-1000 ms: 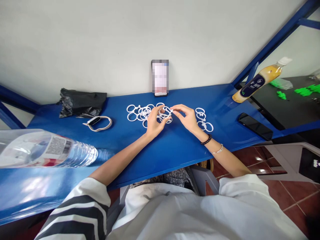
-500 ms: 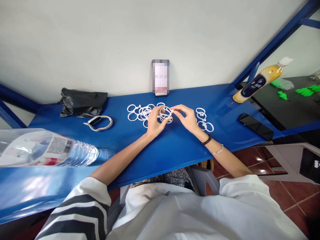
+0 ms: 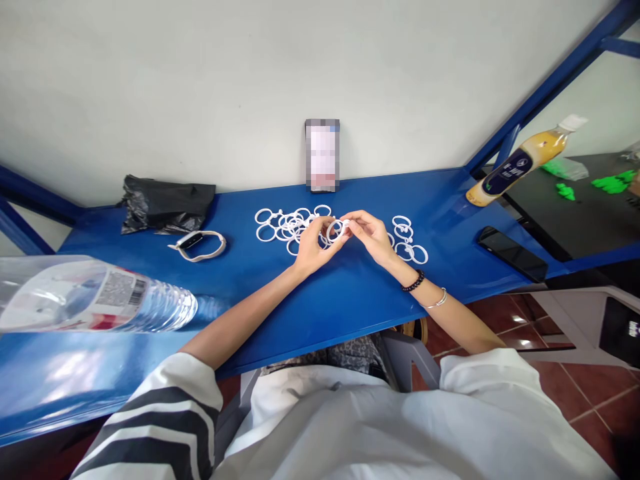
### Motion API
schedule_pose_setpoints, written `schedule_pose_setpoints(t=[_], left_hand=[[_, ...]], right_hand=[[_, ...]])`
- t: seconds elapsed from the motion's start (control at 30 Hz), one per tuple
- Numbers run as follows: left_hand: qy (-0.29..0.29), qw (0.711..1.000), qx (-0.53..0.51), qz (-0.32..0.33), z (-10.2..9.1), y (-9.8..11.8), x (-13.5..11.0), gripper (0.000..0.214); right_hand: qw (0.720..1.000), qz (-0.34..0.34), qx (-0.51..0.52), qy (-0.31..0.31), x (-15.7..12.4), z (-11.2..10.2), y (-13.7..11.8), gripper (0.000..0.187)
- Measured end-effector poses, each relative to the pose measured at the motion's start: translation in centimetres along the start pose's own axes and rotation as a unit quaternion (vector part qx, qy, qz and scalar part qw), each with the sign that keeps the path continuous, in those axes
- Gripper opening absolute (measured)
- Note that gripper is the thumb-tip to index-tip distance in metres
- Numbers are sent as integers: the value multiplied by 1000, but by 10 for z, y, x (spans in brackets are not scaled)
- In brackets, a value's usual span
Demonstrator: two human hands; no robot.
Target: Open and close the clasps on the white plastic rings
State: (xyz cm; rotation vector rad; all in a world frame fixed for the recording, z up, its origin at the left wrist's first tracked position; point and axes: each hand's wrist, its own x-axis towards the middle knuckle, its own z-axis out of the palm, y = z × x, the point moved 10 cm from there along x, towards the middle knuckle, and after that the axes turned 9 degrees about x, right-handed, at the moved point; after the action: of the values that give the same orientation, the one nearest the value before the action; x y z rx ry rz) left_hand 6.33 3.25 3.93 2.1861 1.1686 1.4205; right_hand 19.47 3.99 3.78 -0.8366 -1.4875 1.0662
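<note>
Between my fingers is a white plastic ring (image 3: 329,233) with a small nub, like a curtain ring. My left hand (image 3: 313,248) is closed on its left side, thumb below and fingers above. At the ring's upper right, where the nub sits, my right hand (image 3: 373,237) pinches it with thumb and fingertips. The fingers partly cover the ring. A loose pile of similar white rings (image 3: 286,230) lies beside and behind my left hand. Several more rings (image 3: 411,248) lie to the right of my right hand, one partly hidden by it.
A phone (image 3: 323,160) leans upright against the wall. On the blue table (image 3: 300,307) are a black plastic bag (image 3: 167,205), a wristband (image 3: 207,247), a large clear bottle (image 3: 115,297), a yellow drink bottle (image 3: 520,163) and a dark phone (image 3: 513,253). Green pieces (image 3: 613,181) lie farther right.
The held ring has turned and tilted in my fingers and now looks narrower. My hands have drawn closer together, with the right fingertips now over the nub.
</note>
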Motion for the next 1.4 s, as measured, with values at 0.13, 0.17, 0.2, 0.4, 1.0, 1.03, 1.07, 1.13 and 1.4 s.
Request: schedule_pose_setpoints(t=[0.13,0.17,0.2,0.4,1.0,1.03,1.07,1.13,1.4], left_hand=[[-4,1000,-2,8,1,2,0,38],[-5,1000,-3,9,1,2,0,38],[-5,1000,-4,10,1,3,0,39],[-9,999,3,34,2,5,1,42],[-23,999,15,19,7,-3,0,43],[-21,999,17,18,7,-3,0,43],[-18,999,22,18,7,-3,0,43],[-8,999,34,17,5,-3,1,40],[29,996,82,21,-2,-9,1,34]], right_hand=[[1000,-1,-16,5,-1,-2,1,35],[1000,-2,-17,7,-1,-2,2,35],[1000,-2,-17,9,-1,-3,2,35],[1000,6,6,20,-1,-6,8,32],[998,29,36,34,-2,-1,14,41],[999,27,30,30,-2,0,14,40],[999,25,22,24,-2,1,13,39],[1000,17,1,8,0,2,10,34],[929,-34,-358,-80,13,-29,-9,36]])
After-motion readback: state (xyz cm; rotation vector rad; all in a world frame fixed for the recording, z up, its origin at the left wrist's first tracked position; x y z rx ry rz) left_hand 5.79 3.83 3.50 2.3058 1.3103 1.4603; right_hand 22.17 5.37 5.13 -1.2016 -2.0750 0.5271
